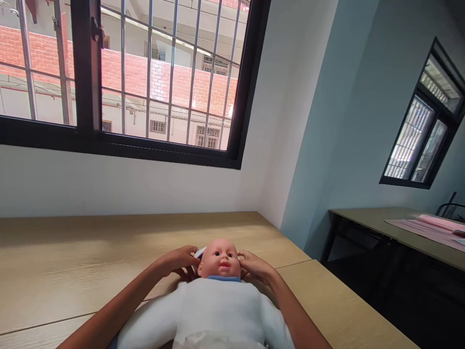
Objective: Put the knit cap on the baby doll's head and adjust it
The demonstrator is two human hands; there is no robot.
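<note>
Noting: I am holding a bald vinyl baby doll, lying face-up on the wooden table. My left hand is curling around a white strip beside its head; my right hand is pressing closed fingers against its far side.

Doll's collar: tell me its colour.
The doll's collar is blue, shown best in the head view.

This looks like a training room or classroom: a baby doll lies on a long wooden table in the lower middle of the frame. A second table with a pink mat stands at right, below a small window, and a barred window at upper left overlooks a brick building.
</note>
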